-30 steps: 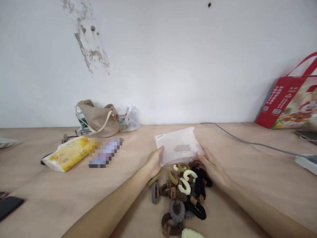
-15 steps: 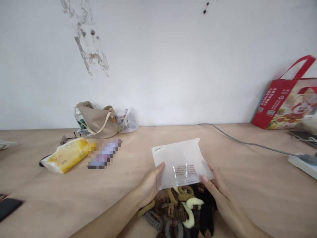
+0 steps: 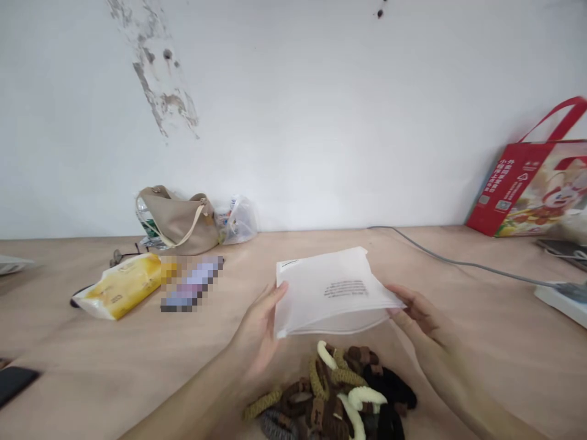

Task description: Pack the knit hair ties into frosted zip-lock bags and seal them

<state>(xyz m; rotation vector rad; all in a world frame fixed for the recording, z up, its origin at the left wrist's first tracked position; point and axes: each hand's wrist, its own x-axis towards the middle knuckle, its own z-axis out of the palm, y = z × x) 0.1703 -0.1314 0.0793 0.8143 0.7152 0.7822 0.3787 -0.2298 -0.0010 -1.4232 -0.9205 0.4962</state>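
Observation:
A frosted white zip bag [image 3: 321,281] with small dark print is held up above the table, its near edge parted a little. My left hand [image 3: 263,327] grips its left side, thumb on top and the other fingers underneath. On the right side, my right hand [image 3: 419,321] pinches the near corner between thumb and fingers. Below the bag lies a loose pile of hair ties [image 3: 318,376] in brown, olive, cream, grey and black, some with brown tags. Neither hand touches the pile.
A yellow tissue pack [image 3: 128,287] and a pixelated phone-like object [image 3: 195,286] lie to the left. Behind them stand a beige handbag [image 3: 183,220] and a plastic bag [image 3: 241,221]. A grey cable [image 3: 440,256] runs right to a white power strip [image 3: 562,308], near a red carrier bag [image 3: 504,189].
The bag has risen slightly, and its near edge now gapes. My right hand has shifted right and up to the corner. More of the hair tie pile shows below.

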